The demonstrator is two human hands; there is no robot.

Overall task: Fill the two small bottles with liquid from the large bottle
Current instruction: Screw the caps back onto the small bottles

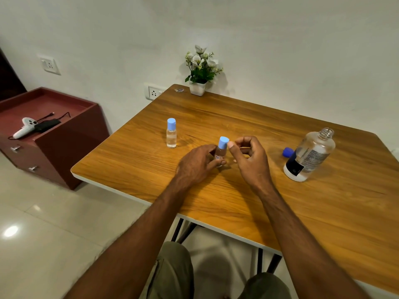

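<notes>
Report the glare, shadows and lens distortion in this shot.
Head view: a bright glare spot sits on the floor tiles at lower left; soft shadows fall from the hands onto the table and under the table's near edge; wide-angle distortion bends the table edges and tilts the large bottle; the plant and both small bottles look reasonably sharp.

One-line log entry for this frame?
left hand: holds near small bottle | right hand: thumb at its cap | far small bottle: capped | large bottle: open

Soft, even indoor light; glare spot on the floor tiles [10, 231] (lower left); wide-angle bending at edges.
</notes>
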